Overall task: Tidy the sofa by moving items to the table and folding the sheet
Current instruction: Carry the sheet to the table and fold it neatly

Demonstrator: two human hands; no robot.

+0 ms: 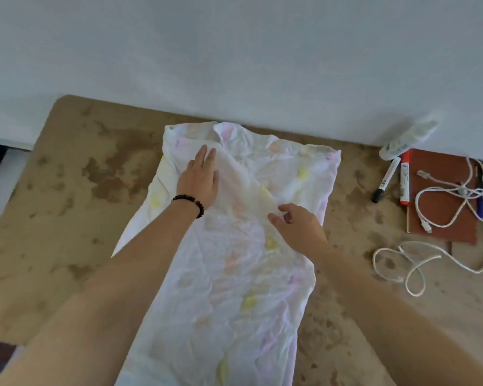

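Note:
A white sheet (234,288) with pale pink and yellow prints lies folded into a long strip on the tan, mottled sofa seat (67,218). My left hand (200,176), with a dark bead bracelet at the wrist, rests flat with fingers spread on the sheet's far left part. My right hand (296,224) hovers at the sheet's right side with fingers loosely curled next to a raised fold; it grips nothing that I can see.
To the right on the seat lie a brown notebook (444,218), two markers (385,179) (404,182), tangled white cables (430,260) and a white object (407,137) against the wall. A white wall runs behind.

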